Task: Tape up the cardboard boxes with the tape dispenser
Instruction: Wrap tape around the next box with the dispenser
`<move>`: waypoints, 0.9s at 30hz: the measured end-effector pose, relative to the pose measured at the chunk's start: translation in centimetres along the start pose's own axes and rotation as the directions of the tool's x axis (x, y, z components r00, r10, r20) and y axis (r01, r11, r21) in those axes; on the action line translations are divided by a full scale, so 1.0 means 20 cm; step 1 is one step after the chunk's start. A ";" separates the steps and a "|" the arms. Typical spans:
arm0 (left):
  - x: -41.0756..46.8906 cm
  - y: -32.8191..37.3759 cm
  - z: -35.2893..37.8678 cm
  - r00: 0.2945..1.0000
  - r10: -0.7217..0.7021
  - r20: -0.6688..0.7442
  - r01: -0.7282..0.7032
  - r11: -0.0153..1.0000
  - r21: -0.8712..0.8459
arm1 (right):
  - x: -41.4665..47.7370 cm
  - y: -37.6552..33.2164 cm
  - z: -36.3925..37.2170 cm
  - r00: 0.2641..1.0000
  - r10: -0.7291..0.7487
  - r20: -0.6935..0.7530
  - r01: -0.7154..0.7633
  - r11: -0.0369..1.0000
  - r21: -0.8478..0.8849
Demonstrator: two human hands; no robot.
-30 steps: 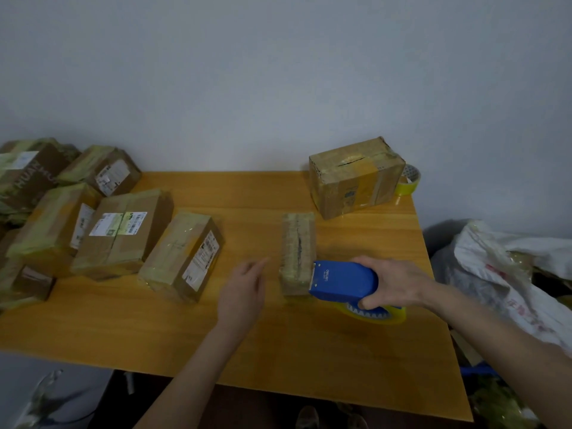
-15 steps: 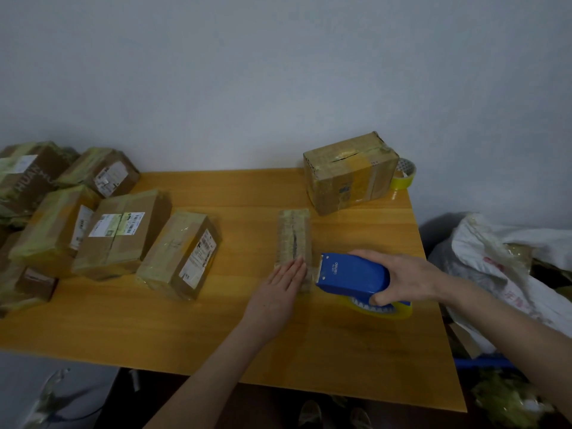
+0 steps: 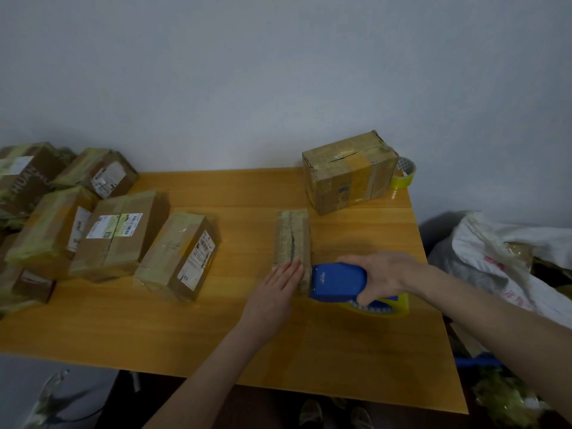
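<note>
A small narrow cardboard box lies in the middle of the wooden table, its top seam facing up. My left hand rests flat with straight fingers on the box's near end. My right hand grips the blue tape dispenser, whose yellow tape roll shows beneath it. The dispenser's front edge sits against the near right corner of the box.
A larger taped box stands at the back right with a spare yellow tape roll behind it. Several taped boxes fill the left side. White bags lie off the table's right edge.
My left hand came from the bare table onto the near end of the small box and now presses it flat. The dispenser stays at the box's near right corner.
</note>
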State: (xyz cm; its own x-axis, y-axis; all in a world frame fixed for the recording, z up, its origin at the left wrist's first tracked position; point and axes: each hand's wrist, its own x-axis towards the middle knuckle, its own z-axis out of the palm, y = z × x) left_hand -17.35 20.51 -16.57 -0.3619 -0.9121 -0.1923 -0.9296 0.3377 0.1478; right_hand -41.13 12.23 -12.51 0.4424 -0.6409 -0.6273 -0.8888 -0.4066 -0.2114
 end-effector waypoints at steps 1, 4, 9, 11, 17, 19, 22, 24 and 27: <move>0.00 -0.01 0.00 1.000 0.002 -0.005 -0.002 1.000 -0.008 | 0.01 -0.01 -0.02 1.000 -0.005 0.007 0.005 1.000 -0.002; -0.01 -0.02 0.02 0.999 0.009 -0.043 -0.010 1.000 -0.029 | 0.03 -0.03 -0.04 1.000 -0.005 0.010 0.005 1.000 -0.005; 0.00 -0.02 0.05 0.995 0.028 -0.094 -0.034 0.997 -0.067 | 0.03 -0.05 -0.07 0.999 0.041 0.030 -0.041 0.999 0.002; 0.00 -0.02 0.05 0.996 0.040 -0.085 -0.045 0.997 -0.056 | 0.02 -0.06 -0.07 0.996 0.087 0.036 -0.088 0.996 0.035; 0.01 -0.04 0.02 0.997 0.039 -0.066 -0.048 0.988 -0.147 | -0.02 0.08 0.00 0.971 0.223 -0.085 -0.179 0.915 0.361; 0.01 -0.02 0.00 0.992 -0.022 -0.128 -0.017 0.954 -0.301 | -0.02 0.13 0.01 0.946 0.295 -0.134 -0.120 0.703 0.702; 0.01 0.00 -0.03 0.919 -0.279 -0.280 0.095 0.843 -0.529 | 0.03 0.13 0.06 0.879 0.458 -0.133 -0.046 0.358 0.933; 0.02 -0.01 -0.03 0.867 -0.407 -0.288 0.180 0.795 -0.579 | 0.09 0.14 0.12 0.852 0.521 -0.052 -0.015 0.123 0.992; 0.02 -0.02 -0.02 0.855 -0.471 -0.219 0.262 0.755 -0.601 | 0.16 0.14 0.21 0.843 0.535 0.058 0.033 -0.159 0.987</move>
State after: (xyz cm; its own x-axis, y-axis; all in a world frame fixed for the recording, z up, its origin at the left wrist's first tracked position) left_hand -17.12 19.98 -16.26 0.1436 -0.9894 -0.0210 -0.7545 -0.1232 0.6446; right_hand -42.60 11.75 -18.17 -0.1096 -0.7199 -0.6854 0.0380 0.6860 -0.7266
